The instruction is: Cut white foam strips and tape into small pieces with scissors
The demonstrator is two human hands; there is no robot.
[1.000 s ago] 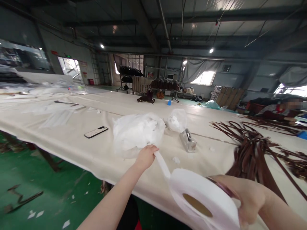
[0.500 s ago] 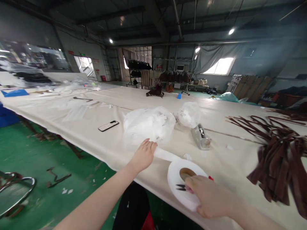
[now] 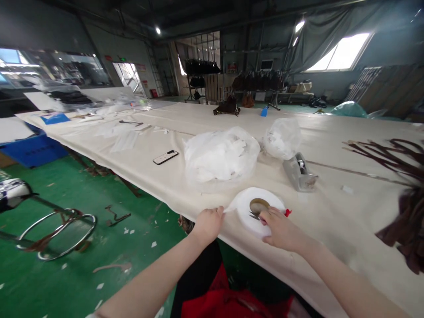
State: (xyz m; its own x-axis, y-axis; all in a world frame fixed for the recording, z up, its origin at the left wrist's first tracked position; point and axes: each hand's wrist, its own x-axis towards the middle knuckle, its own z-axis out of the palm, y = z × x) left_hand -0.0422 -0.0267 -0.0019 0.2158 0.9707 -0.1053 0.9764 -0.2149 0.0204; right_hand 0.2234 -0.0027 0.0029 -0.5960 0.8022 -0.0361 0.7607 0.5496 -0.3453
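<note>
A wide white roll (image 3: 243, 214) with a brown core lies nearly flat by the table's front edge. My left hand (image 3: 208, 224) pinches the loose end of its strip, just left of the roll. Only a short, slack-looking stretch of strip shows between hand and roll. My right hand (image 3: 281, 229) rests over the roll's right side, its fingers closed around small scissors (image 3: 254, 215). Dark blade tips point left across the core, while the handles are hidden in the hand. A bit of red (image 3: 288, 213) shows beside that hand.
Behind the roll sit a clear bag of white scraps (image 3: 220, 157), a smaller bag (image 3: 281, 138) and a metal tape dispenser (image 3: 300, 173). A phone (image 3: 165, 157) lies left, brown straps (image 3: 406, 225) right. A metal-ringed stool (image 3: 66, 229) stands on the floor.
The view has shifted, tilting down. The roll, tilted up before, now lies flatter. My left hand has come nearer the roll and the table edge; the strip between them is shorter.
</note>
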